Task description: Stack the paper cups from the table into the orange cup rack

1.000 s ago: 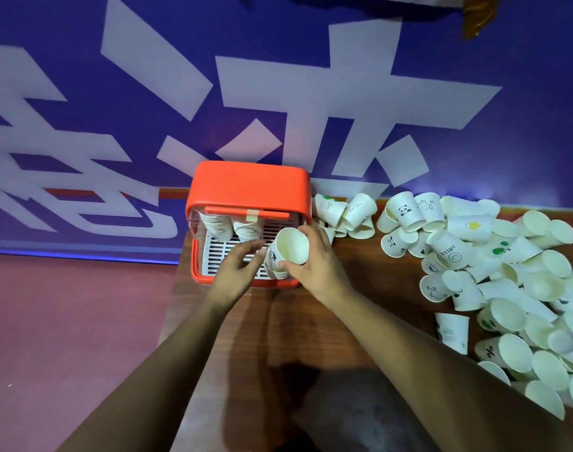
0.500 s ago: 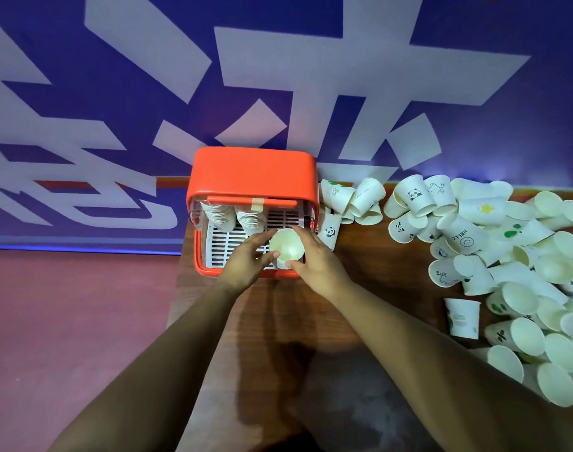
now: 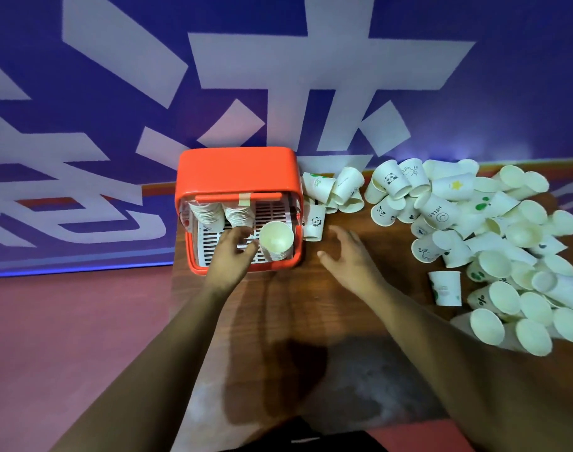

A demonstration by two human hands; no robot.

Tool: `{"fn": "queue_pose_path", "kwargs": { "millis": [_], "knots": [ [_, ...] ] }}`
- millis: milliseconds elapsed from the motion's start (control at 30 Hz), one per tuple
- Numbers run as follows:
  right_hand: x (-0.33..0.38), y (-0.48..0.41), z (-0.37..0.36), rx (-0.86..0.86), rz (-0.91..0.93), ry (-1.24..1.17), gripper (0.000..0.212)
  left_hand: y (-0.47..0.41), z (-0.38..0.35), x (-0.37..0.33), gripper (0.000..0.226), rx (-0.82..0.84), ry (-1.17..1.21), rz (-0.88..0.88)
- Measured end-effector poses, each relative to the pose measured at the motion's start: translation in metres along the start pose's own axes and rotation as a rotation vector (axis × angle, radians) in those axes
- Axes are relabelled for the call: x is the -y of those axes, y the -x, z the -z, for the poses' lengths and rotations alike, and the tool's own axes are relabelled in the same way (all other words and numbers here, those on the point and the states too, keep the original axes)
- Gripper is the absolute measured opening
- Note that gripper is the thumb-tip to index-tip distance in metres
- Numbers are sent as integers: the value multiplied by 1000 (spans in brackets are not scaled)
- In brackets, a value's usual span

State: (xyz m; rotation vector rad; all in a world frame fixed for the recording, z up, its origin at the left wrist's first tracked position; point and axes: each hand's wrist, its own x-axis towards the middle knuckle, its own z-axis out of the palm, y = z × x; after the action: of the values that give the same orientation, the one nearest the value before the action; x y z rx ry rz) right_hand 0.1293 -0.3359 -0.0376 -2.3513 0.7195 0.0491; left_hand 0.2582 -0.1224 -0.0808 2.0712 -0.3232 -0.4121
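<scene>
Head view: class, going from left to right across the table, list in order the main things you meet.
First the orange cup rack → upright panda paper cup → right hand → large heap of loose paper cups.

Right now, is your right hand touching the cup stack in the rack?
Apart. The head view shows the right hand over the bare table, with a side wall of the orange rack between it and the cup stack.
</scene>
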Motion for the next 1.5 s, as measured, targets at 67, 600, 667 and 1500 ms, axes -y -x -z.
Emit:
{"fn": "queue_pose_path", "kwargs": {
  "millis": [67,600,667,1500],
  "knots": [
    [-23,16,17,-41,-37,-10,63,9,-4,-5,23,20,-30,-30],
    [-234,127,146,-191,-146,107,53,104,-199,-127,21,261,-199,-152],
    [-265,141,159,-208,-157,104,51,115,-237,-147,25,344,-236,-137],
    [-411,188,158,-154,-267,98,20,166,-440,-180,82,635,-587,-332]
  ]
}}
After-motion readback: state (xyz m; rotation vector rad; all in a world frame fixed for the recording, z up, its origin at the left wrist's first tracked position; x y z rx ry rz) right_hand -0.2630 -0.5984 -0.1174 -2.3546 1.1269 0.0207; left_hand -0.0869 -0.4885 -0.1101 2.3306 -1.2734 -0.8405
